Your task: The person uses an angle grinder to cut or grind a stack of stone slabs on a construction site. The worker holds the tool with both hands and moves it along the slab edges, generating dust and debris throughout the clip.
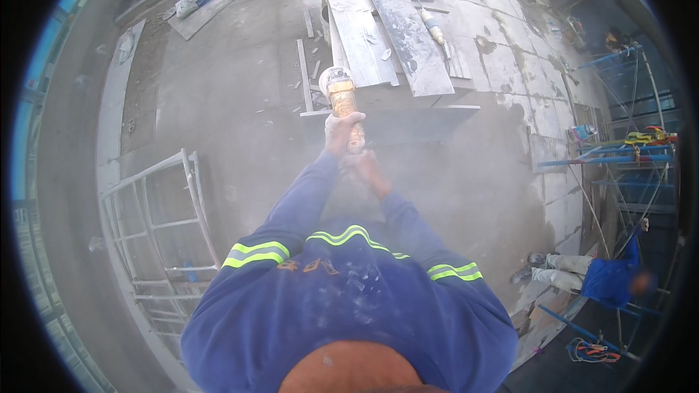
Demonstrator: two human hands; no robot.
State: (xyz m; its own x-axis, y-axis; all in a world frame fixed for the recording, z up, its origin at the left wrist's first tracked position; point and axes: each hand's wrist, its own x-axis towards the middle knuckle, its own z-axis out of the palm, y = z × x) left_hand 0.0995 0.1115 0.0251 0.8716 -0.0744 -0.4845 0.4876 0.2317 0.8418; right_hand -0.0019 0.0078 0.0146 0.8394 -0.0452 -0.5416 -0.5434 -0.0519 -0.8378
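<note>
While the left hand [338, 132] encircles the grinder [341, 90] at mid-body, the right hand [370, 172] grasps it at the rear end. Judging by this two-handed hold and the pale haze over the floor [211, 98], the step in hand is probably a cutting or grinding pass. Disc contact cannot be confirmed from this view.

A further pass would call for the left hand to steady the body, the right hand to guide the rear, and a check of the working line before pressure is applied. Likely hazards: kickback and poor visibility.

Positions, left to right:
- Frame [198, 200]: at the left part of the floor, well apart from the grinder.
- Grinder: held above the middle of the floor, its head near the left end of the pale edge of the dark slab [415, 124].
- Planks [368, 58]: near ends just beyond the slab, right of the grinder head.
- Second grinder [432, 26]: near the right edge of the right-hand plank, apart from both hands.

Condition of the grinder: long body, head pointing away from the person and leaning slightly left; head rounded and whitish; casing yellow-tan with a pale, dusty coating. Fingers cover part of the body; the disc cannot be made out.
</note>
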